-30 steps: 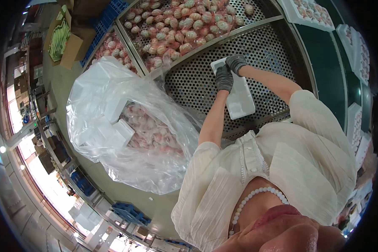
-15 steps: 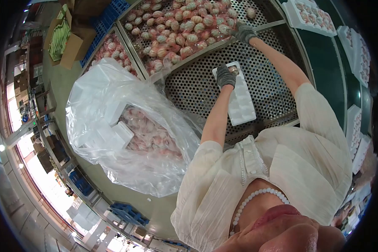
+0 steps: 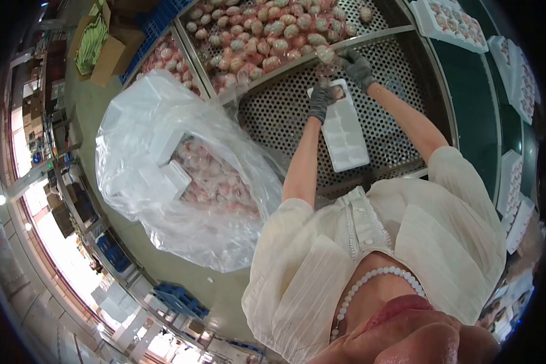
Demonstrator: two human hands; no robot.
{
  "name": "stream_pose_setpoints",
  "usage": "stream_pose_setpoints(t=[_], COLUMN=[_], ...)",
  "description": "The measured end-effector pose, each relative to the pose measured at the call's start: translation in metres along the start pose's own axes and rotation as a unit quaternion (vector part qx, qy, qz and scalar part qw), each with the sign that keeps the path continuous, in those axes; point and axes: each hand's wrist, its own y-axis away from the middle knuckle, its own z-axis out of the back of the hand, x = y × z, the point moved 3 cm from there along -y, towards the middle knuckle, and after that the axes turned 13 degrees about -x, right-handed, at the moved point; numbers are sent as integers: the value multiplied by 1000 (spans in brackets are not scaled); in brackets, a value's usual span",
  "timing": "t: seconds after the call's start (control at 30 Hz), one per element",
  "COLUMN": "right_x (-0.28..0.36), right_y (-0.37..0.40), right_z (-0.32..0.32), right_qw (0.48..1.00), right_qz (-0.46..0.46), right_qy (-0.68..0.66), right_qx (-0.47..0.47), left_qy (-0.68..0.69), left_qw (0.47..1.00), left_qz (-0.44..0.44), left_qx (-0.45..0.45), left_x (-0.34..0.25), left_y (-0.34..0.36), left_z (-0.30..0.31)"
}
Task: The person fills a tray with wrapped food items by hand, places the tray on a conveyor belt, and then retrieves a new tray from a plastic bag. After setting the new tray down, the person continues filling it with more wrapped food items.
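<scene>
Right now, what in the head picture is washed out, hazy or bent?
Head view: the bright opening at left is blown out to white; glare streaks the clear plastic bag, which veils its contents; wide-angle distortion curves the surroundings toward dark corners; the white tray reads fairly clearly, its compartments low in contrast.

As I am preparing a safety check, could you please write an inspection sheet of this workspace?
Surface: perforated metal worktop with raised metal dividers.
Job's things: white foam compartment tray, mostly unfilled; round, pale items in clear and red wrapping heaped beyond a divider.
Clutter: bulky clear plastic bag beside the worktop, white foam pieces and more wrapped items showing through.
Hands: both in dark grey gloves; left hand at the tray's far end, right hand beside one wrapped item, grip unclear.
Cables: nothing seen.
Surroundings: filled white trays on the right; open brown cardboard box on the left.
</scene>
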Motion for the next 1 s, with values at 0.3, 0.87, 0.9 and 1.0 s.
stream_pose_setpoints(t=[0.3,0.87,0.9,1.0], right_x=[28,58,65,88], right_y=[96,79,81,78], right_z=[9,-32,-32,-32], right_qw=[952,898,887,882], right_qz=[-283,152,149,188], right_qy=[-85,310,338,322], right_qx=[86,272,276,289], left_qy=[266,-305,-417,-488], left_qw=[917,930,888,857], left_qz=[231,-56,-67,-44], left_qx=[-189,-197,-183,-162], left_x=[-117,-113,-110,-98], left_y=[89,103,108,109], left_z=[39,36,31,32])
